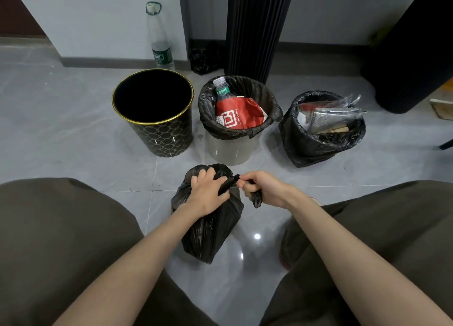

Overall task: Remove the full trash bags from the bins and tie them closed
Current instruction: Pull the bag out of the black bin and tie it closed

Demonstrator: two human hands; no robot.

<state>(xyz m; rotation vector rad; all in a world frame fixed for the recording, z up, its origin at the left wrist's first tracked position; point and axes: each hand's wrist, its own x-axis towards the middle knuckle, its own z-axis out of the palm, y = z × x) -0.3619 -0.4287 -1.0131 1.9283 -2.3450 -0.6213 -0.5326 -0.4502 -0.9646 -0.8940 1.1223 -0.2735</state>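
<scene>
Tying off the first black bag (210,230) on the floor (73,129)

The left hand (208,194) clamps the bag's neck while the right hand (263,188) pinches the twisted tail; the knot itself seems unfinished. Next, cinch it, then lift the liner from the clear bin (232,149); the black bin (153,112) stands empty.

The red paper bag (241,115) reads "Cotti Coffee"; the green label (222,91) on the bottle (219,82) shows Chinese characters.

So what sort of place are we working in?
Likely an indoor office or flat: glossy grey tiled floor, pale wall with dark skirting board, small black-and-gold waste bin.
</scene>
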